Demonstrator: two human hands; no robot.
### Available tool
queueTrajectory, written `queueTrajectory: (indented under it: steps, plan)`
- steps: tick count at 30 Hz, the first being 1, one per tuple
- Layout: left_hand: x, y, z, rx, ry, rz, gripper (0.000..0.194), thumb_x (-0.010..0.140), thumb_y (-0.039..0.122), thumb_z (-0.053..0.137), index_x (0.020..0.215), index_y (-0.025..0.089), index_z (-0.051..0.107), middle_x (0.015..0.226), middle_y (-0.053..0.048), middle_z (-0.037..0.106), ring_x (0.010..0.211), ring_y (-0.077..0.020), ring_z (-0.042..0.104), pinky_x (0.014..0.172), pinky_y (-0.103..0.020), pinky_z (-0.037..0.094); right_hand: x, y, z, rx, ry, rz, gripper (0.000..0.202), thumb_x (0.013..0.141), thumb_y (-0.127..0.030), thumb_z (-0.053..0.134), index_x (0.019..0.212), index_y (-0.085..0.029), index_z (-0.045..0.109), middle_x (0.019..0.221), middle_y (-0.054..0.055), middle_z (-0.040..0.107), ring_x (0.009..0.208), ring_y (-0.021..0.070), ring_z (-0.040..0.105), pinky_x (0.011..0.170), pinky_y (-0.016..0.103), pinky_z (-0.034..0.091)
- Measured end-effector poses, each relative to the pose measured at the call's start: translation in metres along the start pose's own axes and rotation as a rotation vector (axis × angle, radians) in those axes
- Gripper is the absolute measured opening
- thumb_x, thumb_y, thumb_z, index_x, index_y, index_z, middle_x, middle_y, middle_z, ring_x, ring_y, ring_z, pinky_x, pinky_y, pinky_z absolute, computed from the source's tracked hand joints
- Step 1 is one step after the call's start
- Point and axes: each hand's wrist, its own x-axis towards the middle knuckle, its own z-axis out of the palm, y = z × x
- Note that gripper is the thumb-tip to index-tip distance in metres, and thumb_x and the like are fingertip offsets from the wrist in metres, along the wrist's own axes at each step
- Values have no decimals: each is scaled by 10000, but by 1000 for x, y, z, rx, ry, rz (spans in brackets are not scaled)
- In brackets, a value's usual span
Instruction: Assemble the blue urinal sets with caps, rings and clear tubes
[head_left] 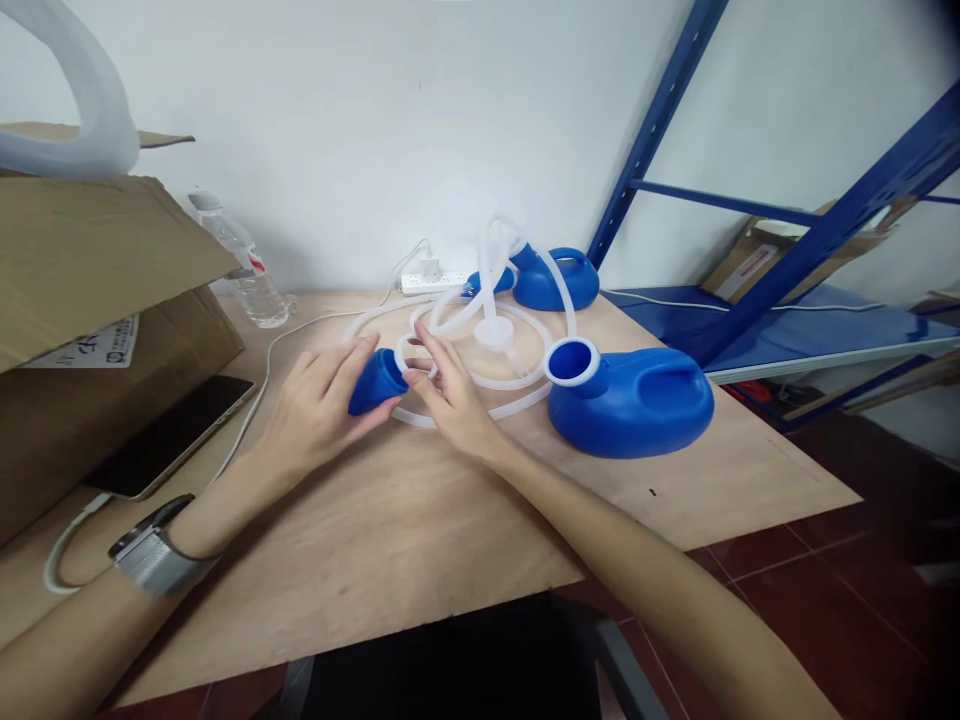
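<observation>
My left hand [319,395] is wrapped round a blue cup-shaped plastic part [373,385] with a stepped neck, lying on its side and pointing right. At that neck, my right hand [456,400] pinches a white plastic ring [403,350] between thumb and fingers. The ring's far side is partly covered by the fingers. To the right of my right hand rests a blue urinal bottle [637,405] with a handle and a white ring round its open mouth. Clear-white tubing [517,405] lies in loops behind my hands, with a white round cap [493,332] among it.
A second blue bottle [559,280] and another blue part [491,281] sit by the wall near a power strip [433,284]. At left are a cardboard box [97,270], a phone [172,435] on a cable and a water bottle [244,265]. Blue shelving [750,330] stands right.
</observation>
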Motion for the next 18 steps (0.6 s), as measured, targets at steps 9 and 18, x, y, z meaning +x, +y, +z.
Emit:
queueTrajectory:
  steps: [9, 18]
  plan:
    - [-2, 13, -5, -262, -25, -228, 481, 930, 506, 718, 1335, 280, 591, 1225, -81, 764, 1038, -306, 747, 889, -448, 547, -5, -6, 4, 63, -158, 52, 623, 1051, -628, 386, 1565, -277, 415, 1658, 58, 394, 1567, 222, 303, 1310, 442, 216]
    - [5, 19, -13, -281, -5, -338, 667, 847, 561, 790, 1391, 257, 555, 1309, -112, 724, 1119, -315, 724, 979, -478, 571, -2, -3, 6, 276, -17, 227, 538, 958, -555, 593, 1406, -287, 463, 1488, 91, 472, 1357, 271, 525, 1158, 505, 465]
